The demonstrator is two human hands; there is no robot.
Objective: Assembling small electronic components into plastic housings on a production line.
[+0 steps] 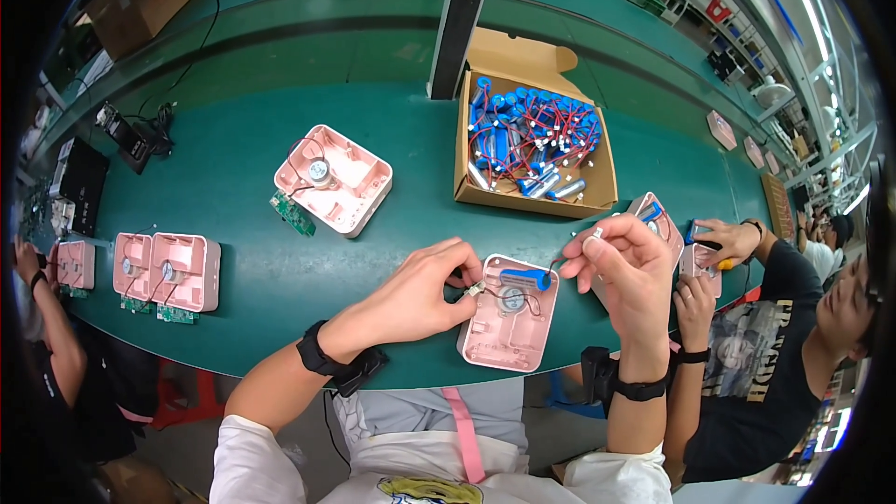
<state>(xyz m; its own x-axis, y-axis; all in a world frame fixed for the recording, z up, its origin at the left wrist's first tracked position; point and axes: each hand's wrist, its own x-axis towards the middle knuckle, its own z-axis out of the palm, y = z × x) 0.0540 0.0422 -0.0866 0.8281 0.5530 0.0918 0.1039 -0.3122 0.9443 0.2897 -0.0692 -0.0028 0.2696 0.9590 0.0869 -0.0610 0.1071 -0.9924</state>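
Observation:
In front of me lies an open pink plastic housing [485, 353], with a round speaker [512, 300] and a blue cylindrical battery [525, 278] inside. My left hand [411, 297] is at the housing's left rim, thumb and fingers closed on what looks like a small circuit board [476, 288] seen edge-on, mostly hidden by the fingers. Raised over the right side, my right hand [623, 273] pinches a small white plug [595, 236]. A red and black lead [557, 264] runs from the battery towards that hand. Plug and board are apart.
Beyond the housing stands a cardboard box [523, 203] of blue batteries. Another pink housing [359, 215] with its green board lies left of it; more housings [187, 271] sit farther left. At right, a co-worker's hands [733, 241] work on a housing. A metal post [457, 28] rises behind.

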